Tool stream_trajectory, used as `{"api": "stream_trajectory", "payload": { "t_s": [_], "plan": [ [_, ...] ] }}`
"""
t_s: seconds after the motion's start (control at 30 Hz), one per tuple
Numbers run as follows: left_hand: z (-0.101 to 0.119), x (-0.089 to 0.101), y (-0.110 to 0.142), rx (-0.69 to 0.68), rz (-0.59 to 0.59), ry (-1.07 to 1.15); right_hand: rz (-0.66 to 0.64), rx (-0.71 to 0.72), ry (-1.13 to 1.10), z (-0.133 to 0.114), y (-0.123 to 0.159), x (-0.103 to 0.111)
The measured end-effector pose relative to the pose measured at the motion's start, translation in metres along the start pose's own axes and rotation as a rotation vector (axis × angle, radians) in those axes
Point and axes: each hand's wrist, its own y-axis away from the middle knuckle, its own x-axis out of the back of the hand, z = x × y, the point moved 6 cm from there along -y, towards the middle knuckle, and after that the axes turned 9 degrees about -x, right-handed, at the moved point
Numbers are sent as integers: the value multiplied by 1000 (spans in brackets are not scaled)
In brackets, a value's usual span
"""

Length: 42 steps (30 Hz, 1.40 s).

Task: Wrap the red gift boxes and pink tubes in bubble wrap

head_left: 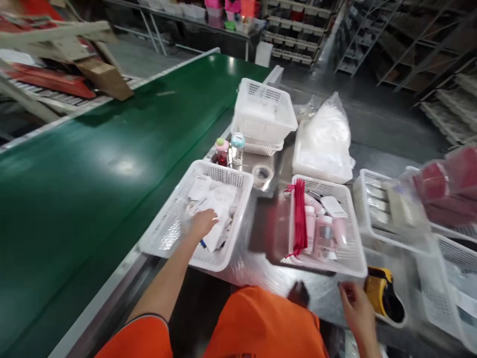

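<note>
My left hand [203, 222] reaches into a white basket [194, 258] and rests on the white paper packets [214, 201] inside it; its fingers are smeared by motion. My right hand [356, 301] hovers low at the table's near edge, fingers curled, beside a yellow and black device [383, 293]. A dark blurred flat box [270, 231] stands between the two baskets in front of me. The basket [356, 263] to the right holds red ties [300, 214] and pink bottles [324, 231].
A green conveyor belt [93, 164] runs along the left. Stacked white baskets [264, 114], a clear bag [328, 134], a tape roll [262, 174] and two small bottles [229, 149] sit farther back. More baskets [376, 214] and red packs [450, 184] lie right. Shelving stands behind.
</note>
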Motion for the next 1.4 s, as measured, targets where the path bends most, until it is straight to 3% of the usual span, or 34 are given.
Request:
{"api": "stream_trajectory", "payload": {
  "t_s": [0.17,0.27,0.37,0.43,0.53,0.63,0.7,0.8,0.9,1.0,1.1,1.17,1.23,1.33,1.4],
  "plan": [
    [3,-47,40,-56,68,24,25,2,-76,0,23,-5],
    [35,-77,71,-139,-32,-31,67,-87,-129,8,28,-22],
    [70,-95,92,-93,-142,-146,54,-195,-229,11,22,-48],
    [77,-98,95,7,-181,-193,19,-202,-269,5,12,-60],
    [63,-95,90,99,-160,-200,-30,-157,-188,-3,-2,-65],
    [47,-86,80,43,-74,-126,-96,-134,21,-1,-11,-55],
    [51,-78,78,-10,19,-73,-110,-105,140,0,-18,-46],
    [90,-66,78,-48,187,43,-63,-2,132,-17,-40,-36],
    [155,-63,71,-47,252,328,-54,103,84,-48,-68,-48],
    [219,-61,49,17,278,623,-104,66,210,-70,-87,-74],
    [267,-56,19,49,257,636,-77,-3,307,-76,-94,-86],
    [287,-57,1,63,163,508,-83,1,262,-73,-97,-84],
    [295,-61,-10,96,66,374,-169,7,110,-66,-101,-80],
    [294,-63,-13,112,15,314,-376,-69,-351,-48,-106,-72],
    [297,-55,-6,77,82,346,-520,-153,-730,-40,-104,-66]
  ]
}}
